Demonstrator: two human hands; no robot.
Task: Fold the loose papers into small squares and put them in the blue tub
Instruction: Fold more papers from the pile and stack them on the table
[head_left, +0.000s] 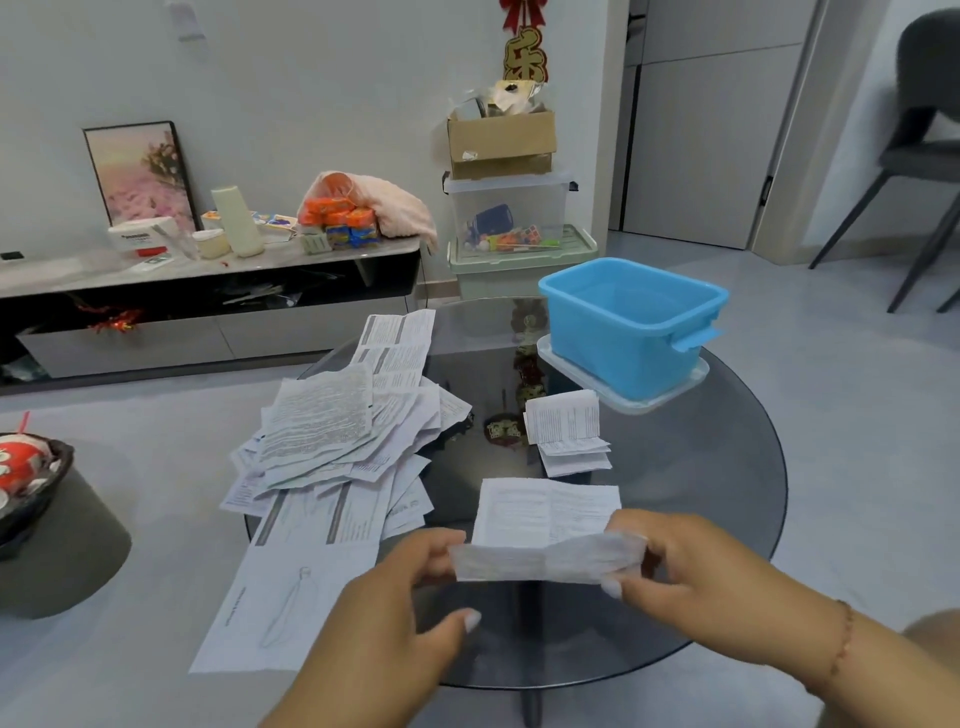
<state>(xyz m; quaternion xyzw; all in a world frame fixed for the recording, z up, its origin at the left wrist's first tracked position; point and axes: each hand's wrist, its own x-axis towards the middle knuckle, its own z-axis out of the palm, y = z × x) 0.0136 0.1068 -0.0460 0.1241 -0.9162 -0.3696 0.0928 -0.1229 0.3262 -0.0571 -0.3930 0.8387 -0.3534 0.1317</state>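
I'm folding paper (545, 530) over bench (727, 519) | left hand (395, 613), right hand (691, 566) fingers pinching its ends | light, floppy, creases easily; gripping edges | blue tub (631, 325) looking empty

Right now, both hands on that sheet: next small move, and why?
Probably bring the near edge over onto the far edge and crease it. The left hand and right hand pinch the ends of the sheet, whose near edge is lifted and only part folded, far from a small square. The tub looks empty.
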